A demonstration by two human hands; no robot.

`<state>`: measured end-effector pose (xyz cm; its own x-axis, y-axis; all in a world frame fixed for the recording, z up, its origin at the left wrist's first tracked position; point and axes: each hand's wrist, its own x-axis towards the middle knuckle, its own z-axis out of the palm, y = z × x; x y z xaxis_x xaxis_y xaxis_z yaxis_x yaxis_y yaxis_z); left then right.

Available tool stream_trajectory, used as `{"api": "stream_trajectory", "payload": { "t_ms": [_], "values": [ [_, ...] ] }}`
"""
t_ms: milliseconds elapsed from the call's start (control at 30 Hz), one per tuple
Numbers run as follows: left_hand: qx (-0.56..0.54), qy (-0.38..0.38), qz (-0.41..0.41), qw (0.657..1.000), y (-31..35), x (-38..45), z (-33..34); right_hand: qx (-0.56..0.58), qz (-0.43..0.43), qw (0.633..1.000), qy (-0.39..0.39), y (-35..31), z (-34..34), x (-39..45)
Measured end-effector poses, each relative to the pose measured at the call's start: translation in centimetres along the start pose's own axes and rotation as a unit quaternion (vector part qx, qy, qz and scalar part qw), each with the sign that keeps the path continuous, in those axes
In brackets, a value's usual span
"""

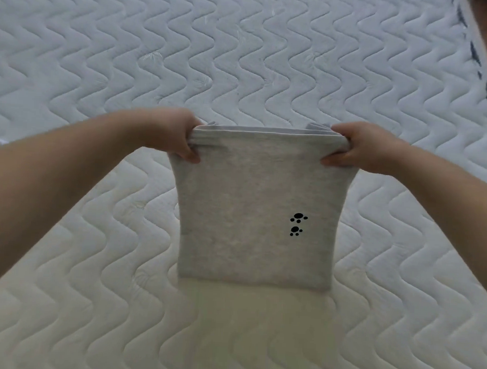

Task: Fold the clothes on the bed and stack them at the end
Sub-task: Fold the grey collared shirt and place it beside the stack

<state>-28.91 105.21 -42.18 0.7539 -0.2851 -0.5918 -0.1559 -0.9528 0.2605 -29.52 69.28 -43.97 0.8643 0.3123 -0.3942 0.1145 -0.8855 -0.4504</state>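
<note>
Garment (252, 212), grey, paw prints (298, 225), no text; both hands' grip pinching top corners.

— What do you have on your arms?

— Nothing. My arms are bare, with no sleeves showing. My left hand (174, 138) and my right hand (361, 147) have no gloves, rings or watch. My fingers are short and round.
</note>
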Motion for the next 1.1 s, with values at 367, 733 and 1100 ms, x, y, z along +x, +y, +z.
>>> {"api": "stream_trajectory", "payload": {
  "t_ms": [367,733,1100],
  "values": [
    [0.043,0.386,0.066,0.919,1.7,-7.3,-6.3,-0.034,-0.079,0.963,0.255,-5.0,-7.7,-4.8],
    [-0.041,0.354,0.059,0.932,0.7,-9.5,17.7,-0.016,-0.005,0.977,0.212,-0.3,12.6,-11.4],
    [0.042,0.273,0.054,0.960,1.1,-13.8,30.9,-0.027,0.063,0.995,0.075,2.2,23.3,-19.1]
  ]
}}
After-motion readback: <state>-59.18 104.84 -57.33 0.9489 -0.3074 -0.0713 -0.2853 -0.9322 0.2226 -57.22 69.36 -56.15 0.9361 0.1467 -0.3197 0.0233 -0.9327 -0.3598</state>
